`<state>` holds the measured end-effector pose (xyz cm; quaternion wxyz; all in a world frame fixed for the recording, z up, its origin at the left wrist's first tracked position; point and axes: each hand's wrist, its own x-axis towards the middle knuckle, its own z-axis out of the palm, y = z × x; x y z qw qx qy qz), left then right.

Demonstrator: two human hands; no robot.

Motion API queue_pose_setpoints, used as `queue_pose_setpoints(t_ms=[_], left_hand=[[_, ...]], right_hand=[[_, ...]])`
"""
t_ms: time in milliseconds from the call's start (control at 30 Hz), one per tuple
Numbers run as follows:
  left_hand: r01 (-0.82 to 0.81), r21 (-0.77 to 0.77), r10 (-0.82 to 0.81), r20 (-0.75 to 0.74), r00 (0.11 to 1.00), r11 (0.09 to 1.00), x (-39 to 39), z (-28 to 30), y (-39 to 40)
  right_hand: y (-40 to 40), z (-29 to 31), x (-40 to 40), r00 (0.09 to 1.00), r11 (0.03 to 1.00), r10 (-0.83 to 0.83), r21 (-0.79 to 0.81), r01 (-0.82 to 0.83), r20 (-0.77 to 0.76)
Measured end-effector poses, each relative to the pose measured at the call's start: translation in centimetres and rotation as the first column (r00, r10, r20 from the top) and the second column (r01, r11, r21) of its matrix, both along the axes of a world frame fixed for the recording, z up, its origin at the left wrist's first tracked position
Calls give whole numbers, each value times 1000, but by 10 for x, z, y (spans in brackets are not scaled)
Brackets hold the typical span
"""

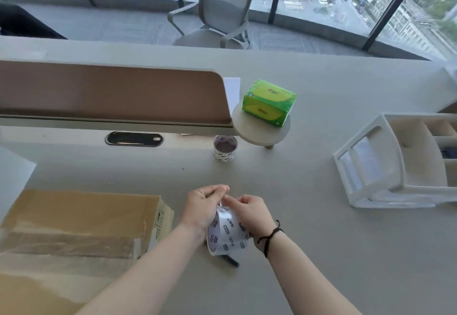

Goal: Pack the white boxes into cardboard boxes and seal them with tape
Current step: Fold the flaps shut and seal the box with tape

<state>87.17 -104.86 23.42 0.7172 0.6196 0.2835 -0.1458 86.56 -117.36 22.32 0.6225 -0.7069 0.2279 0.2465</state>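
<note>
I see both hands meet over the printed tape roll (228, 233) at six o'clock on the grey desk (321, 215); the left hand (202, 207) curls round the roll's left side, fingertips pinched at its top edge — the right hand (249, 209) pinches there too, thumb and forefinger nearly closed on the tape end; the taped cardboard box (79, 225) lies at eight o'clock, near the hands; a second tape roll (225, 147) stands at twelve o'clock.

Head view, downward (desk (321, 191) near)
</note>
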Motion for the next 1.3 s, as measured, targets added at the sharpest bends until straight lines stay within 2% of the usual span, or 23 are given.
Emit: queue_pose_setpoints(t_ms=[67,133,267,433,533,700,800,933,1067,1167,1300], left_hand=[[71,2,-71,1,997,997,18,0,-5],[144,72,-146,31,989,987,39,-1,-10],[258,268,-293,101,951,928,79,-4,-25],[348,387,-428,140,893,854,121,-15,-48],[329,352,-400,150,904,876,137,-21,-57],[191,295,-241,143,960,936,155,-24,-65],[146,303,-195,138,971,942,158,-22,-69],[95,315,-133,101,986,944,164,-28,-73],[61,292,-60,-13,998,954,166,-33,-77],[100,297,-91,-45,995,950,170,-33,-81],[264,334,-254,-75,964,905,166,-38,-79]], right_hand=[[-5,-4,8,996,994,-90,64,89,11],[-10,-5,19,982,976,-191,113,187,17],[-24,-9,55,953,959,-283,23,282,105],[-41,-10,105,920,928,-352,-66,367,173],[-48,-12,123,900,908,-395,-66,413,185],[-51,-24,135,869,873,-469,-62,483,157],[-51,-29,142,852,855,-504,-53,515,145],[-53,-33,147,833,832,-543,-69,551,107],[-56,-34,153,848,841,-527,-105,530,53],[-57,-37,154,856,849,-516,-113,516,35],[-53,-46,148,890,875,-456,-190,446,-12]])
